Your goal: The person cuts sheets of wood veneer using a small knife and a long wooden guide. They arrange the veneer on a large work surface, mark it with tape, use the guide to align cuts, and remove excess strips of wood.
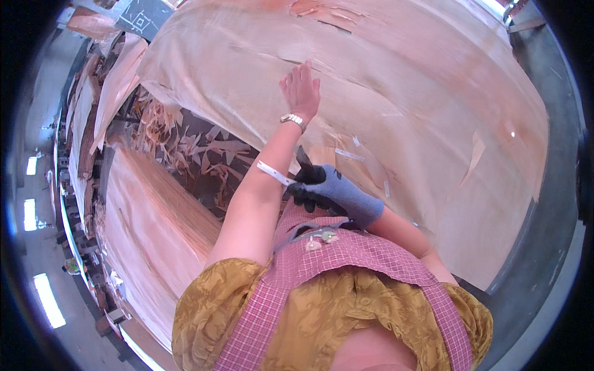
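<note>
My left hand (301,93) is bare, with a metal watch (293,120) at the wrist. Its fingers are stretched out over a large, thin, pale pinkish wood veneer sheet (421,93), and it holds nothing. Nearer my body, my right hand (318,188) wears a blue glove with black palm and fingers. Its closed fingers grip a white strip of perforated tape (272,172), which extends across my left forearm. Above the gloved thumb a dark, flat, blade-like piece (302,158) sticks up; how it is held is partly hidden. Short white tape pieces (349,154) lie on the veneer.
Torn veneer scraps (210,151) fill a gap left of the sheet. Another veneer stack (148,210) lies at the left. A loose veneer sliver (476,153) rests at the right, and cracks show at the far side. Grey floor (554,148) borders the right edge.
</note>
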`<state>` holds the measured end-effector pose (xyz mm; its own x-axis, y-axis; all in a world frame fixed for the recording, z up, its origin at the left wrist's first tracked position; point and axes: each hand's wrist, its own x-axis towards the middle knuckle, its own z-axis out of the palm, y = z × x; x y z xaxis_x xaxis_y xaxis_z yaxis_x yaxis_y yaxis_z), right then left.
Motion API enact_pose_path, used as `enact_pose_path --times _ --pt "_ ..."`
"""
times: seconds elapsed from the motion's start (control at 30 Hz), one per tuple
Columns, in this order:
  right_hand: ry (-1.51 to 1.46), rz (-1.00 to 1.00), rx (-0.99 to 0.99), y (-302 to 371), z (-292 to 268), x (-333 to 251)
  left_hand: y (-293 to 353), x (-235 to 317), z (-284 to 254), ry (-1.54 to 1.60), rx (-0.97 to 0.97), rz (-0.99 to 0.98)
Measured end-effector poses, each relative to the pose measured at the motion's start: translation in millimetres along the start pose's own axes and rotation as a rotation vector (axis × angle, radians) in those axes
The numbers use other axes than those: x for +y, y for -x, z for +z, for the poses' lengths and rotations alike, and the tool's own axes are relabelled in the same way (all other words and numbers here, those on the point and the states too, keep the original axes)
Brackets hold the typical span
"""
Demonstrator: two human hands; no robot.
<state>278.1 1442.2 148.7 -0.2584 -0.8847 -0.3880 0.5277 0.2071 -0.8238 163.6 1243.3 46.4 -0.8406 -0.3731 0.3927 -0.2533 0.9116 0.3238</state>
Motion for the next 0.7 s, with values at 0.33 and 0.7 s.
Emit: enact_pose_path --times 0.33,0.7 --pt "0.223 -0.236 0.485 -72.0 -57.0 -39.2 -32.7 -105.6 73.0 -0.008 -0.242 0.331" --pt "-0.26 -0.121 0.914 -283.2 -149.1 -33.8 -98.3 -174.1 98.9 0.31 -0.289 0.407"
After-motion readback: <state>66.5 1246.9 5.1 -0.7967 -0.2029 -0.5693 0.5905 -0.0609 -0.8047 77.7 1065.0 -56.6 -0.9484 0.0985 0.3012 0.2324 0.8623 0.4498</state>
